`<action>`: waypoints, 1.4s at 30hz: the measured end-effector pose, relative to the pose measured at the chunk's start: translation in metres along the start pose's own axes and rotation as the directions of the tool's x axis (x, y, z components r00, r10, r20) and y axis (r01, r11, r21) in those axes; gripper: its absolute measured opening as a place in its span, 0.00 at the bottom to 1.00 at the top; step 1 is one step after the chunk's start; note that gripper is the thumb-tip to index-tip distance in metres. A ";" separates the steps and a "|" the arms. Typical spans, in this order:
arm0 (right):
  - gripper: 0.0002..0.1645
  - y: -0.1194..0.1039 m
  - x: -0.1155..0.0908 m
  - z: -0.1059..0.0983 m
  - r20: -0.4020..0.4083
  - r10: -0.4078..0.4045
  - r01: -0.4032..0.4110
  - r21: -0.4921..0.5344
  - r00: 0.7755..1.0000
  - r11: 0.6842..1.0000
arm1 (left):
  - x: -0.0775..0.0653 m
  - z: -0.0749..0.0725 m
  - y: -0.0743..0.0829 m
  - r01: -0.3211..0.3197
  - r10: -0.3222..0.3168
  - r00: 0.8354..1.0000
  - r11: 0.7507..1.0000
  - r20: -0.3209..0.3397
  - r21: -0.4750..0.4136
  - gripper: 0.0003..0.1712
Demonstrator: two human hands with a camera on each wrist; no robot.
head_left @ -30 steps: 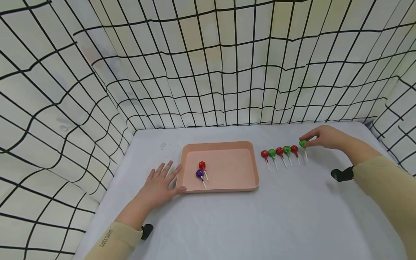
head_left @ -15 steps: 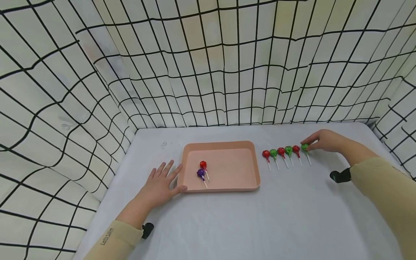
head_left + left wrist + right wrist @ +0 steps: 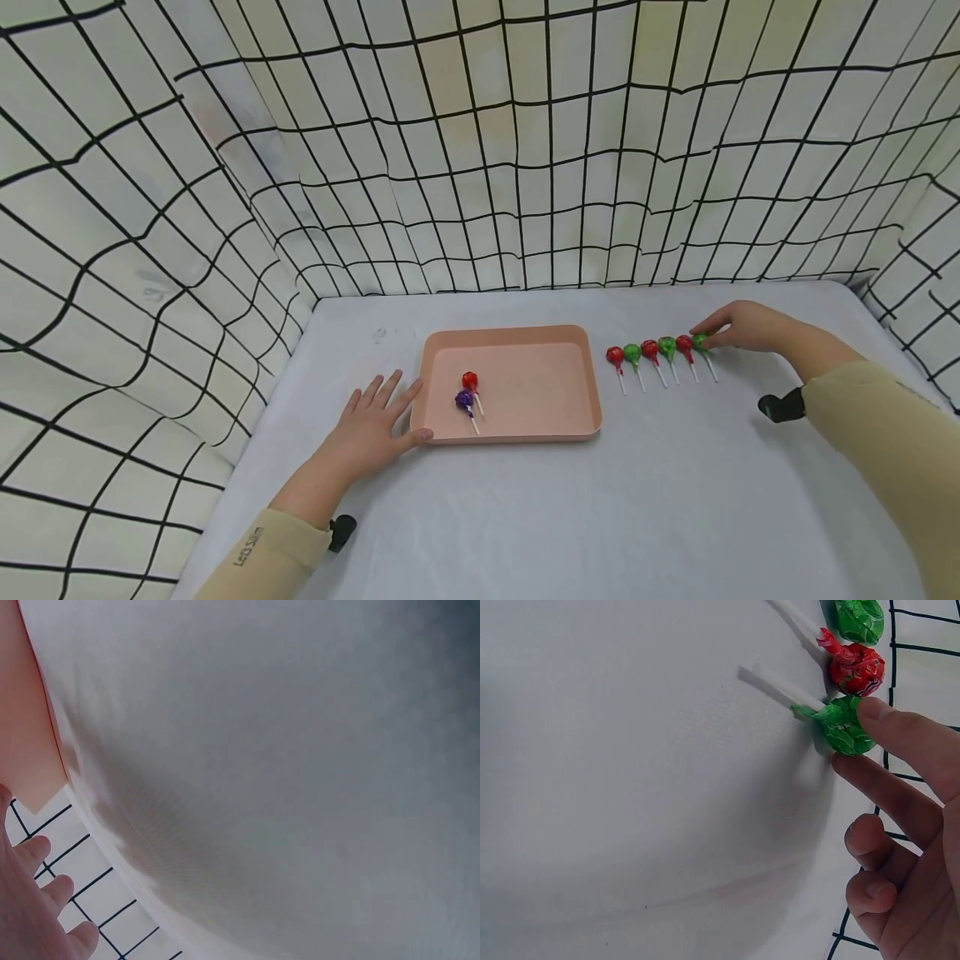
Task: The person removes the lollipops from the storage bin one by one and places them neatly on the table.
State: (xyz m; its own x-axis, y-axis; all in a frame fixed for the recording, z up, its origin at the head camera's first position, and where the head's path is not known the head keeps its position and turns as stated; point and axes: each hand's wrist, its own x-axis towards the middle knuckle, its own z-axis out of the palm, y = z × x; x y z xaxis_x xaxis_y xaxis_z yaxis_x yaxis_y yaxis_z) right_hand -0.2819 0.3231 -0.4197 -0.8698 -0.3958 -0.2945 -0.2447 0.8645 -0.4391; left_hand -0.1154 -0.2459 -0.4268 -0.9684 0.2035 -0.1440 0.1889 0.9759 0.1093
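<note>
My right hand (image 3: pixel 753 327) pinches the head of a green lollipop (image 3: pixel 844 731) between thumb and index finger, at the right end of a slanted row. Right beside it lies a red lollipop (image 3: pixel 857 671), then a green lollipop (image 3: pixel 667 347); red and green ones alternate toward the tray. My left hand (image 3: pixel 367 437) has its fingers spread, thumb and fingertips touching the left side of a pink tray (image 3: pixel 536 383). Inside the tray, a red lollipop (image 3: pixel 470 381) and a purple lollipop (image 3: pixel 464 401) lie together. The left wrist view shows only some fingers (image 3: pixel 56 889) and the tray's edge.
A white cloth (image 3: pixel 570 517) covers the table. White panels with a black grid (image 3: pixel 525 167) rise at the back and on both sides. A dark device (image 3: pixel 782 407) sits at my right wrist, another dark device (image 3: pixel 342 532) at my left.
My right hand has lowered the green lollipop to the row's right end and shifted it left, close against the red one. The left hand stays at the tray.
</note>
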 end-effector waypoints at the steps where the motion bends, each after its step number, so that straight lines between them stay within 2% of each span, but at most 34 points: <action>1: 0.20 0.000 -0.001 0.000 -0.001 0.002 -0.002 -0.001 1.000 1.000 | 0.000 0.000 0.000 0.000 0.000 1.000 1.000 0.000 0.001 0.51; 9: 0.24 -0.002 -0.005 -0.008 -0.028 0.006 -0.007 -0.033 1.000 0.999 | 0.000 0.001 -0.002 -0.006 0.006 1.000 1.000 -0.001 0.004 0.51; 18: 0.25 -0.013 -0.005 -0.013 -0.018 -0.017 0.017 0.004 1.000 1.000 | 0.000 -0.001 -0.002 -0.006 0.006 1.000 1.000 0.008 0.006 0.51; 27: 0.23 -0.045 -0.002 -0.015 -0.002 -0.050 0.050 0.039 0.999 0.998 | 0.001 -0.001 -0.001 -0.005 0.005 1.000 1.000 0.008 0.006 0.51; 42: 0.25 -0.097 0.019 -0.008 0.035 -0.114 0.112 0.059 0.993 0.992 | -0.001 0.000 -0.001 -0.001 0.001 1.000 1.000 0.019 -0.010 0.52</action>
State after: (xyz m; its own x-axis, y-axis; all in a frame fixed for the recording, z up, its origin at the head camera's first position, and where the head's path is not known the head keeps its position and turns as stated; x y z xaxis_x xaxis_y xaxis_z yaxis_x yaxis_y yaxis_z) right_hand -0.2779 0.2349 -0.3756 -0.8207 -0.5026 -0.2718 -0.3150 0.7948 -0.5187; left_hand -0.1152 -0.2475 -0.4266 -0.9651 0.2058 -0.1621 0.1878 0.9749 0.1196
